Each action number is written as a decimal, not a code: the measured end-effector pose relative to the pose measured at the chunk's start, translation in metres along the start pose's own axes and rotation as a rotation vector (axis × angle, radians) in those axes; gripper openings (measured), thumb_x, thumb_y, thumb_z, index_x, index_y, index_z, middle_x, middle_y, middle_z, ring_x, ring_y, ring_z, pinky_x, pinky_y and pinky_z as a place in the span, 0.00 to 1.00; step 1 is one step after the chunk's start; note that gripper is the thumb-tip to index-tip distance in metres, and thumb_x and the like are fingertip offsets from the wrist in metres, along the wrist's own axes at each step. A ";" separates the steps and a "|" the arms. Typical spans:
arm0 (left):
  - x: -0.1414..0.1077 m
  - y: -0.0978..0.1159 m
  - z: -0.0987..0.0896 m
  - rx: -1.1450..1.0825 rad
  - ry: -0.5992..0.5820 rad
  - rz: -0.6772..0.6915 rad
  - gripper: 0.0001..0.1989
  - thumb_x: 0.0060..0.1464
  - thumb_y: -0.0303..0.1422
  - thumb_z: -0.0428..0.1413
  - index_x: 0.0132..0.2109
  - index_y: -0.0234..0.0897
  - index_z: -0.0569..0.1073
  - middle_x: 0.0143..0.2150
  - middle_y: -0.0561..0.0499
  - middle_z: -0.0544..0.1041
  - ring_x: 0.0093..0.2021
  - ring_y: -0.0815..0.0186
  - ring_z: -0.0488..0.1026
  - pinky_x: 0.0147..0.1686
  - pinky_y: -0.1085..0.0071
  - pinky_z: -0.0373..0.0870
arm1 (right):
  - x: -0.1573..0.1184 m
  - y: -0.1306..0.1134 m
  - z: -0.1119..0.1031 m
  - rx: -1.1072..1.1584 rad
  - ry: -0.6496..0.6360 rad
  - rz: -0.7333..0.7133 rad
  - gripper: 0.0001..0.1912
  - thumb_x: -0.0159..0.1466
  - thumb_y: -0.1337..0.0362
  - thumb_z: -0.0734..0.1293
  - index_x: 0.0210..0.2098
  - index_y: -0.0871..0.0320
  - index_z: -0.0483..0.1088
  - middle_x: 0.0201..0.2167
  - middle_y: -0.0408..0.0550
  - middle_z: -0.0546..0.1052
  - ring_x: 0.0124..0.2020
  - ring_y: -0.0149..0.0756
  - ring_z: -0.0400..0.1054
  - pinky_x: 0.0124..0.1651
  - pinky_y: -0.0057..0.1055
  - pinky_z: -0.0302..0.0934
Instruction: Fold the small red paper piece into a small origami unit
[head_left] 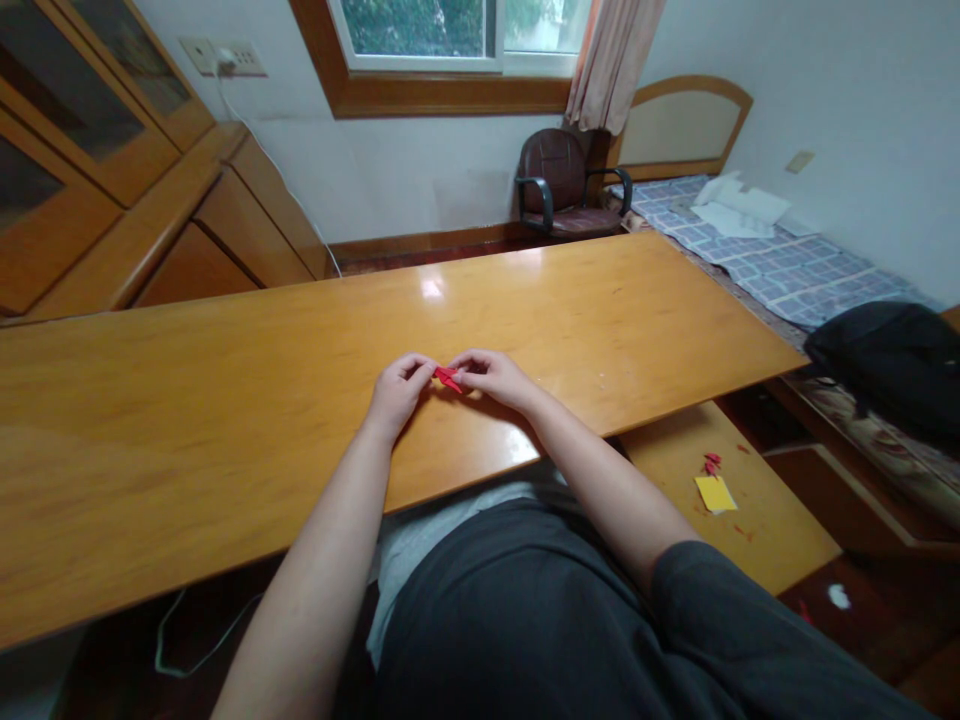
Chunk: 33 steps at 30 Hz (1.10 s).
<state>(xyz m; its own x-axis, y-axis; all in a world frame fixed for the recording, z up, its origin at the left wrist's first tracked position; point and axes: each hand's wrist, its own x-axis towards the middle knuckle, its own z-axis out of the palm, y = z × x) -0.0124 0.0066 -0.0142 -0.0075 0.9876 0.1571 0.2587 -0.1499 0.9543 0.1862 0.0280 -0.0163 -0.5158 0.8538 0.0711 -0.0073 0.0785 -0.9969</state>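
A small piece of folded red paper (448, 378) is held between my two hands, just above the wooden table (247, 400). My left hand (401, 393) pinches its left end between thumb and fingers. At its right side, my right hand (495, 378) grips it with the thumb in front and the fingers curled behind. The paper looks creased into a narrow, pointed shape; its finer folds are too small to make out.
Right of my body, a lower wooden board (675, 450) bears a yellow paper stack (716, 493) and small red folded pieces (712, 463). A black bag (885, 365) lies on the bed (757, 250). Beyond the table stands a brown armchair (555, 175); a cabinet (172, 230) is at left.
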 end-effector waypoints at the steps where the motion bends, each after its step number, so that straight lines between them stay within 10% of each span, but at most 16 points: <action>1: 0.000 0.000 0.000 -0.003 0.003 -0.005 0.09 0.52 0.38 0.57 0.32 0.36 0.75 0.26 0.54 0.73 0.28 0.68 0.69 0.31 0.73 0.65 | 0.000 0.000 0.000 0.003 0.001 0.000 0.14 0.58 0.63 0.69 0.43 0.62 0.75 0.32 0.45 0.77 0.30 0.28 0.68 0.30 0.23 0.59; 33: -0.003 -0.001 0.000 0.131 0.003 0.098 0.10 0.51 0.39 0.60 0.32 0.36 0.76 0.31 0.50 0.77 0.33 0.66 0.73 0.34 0.72 0.68 | 0.001 0.001 0.001 -0.189 0.064 -0.120 0.12 0.62 0.61 0.68 0.42 0.61 0.76 0.36 0.47 0.78 0.33 0.29 0.68 0.37 0.26 0.62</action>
<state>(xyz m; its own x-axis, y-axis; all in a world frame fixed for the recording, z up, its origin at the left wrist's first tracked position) -0.0122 0.0041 -0.0155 0.0215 0.9683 0.2488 0.3820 -0.2379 0.8930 0.1852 0.0284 -0.0171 -0.4650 0.8631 0.1969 0.0983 0.2714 -0.9574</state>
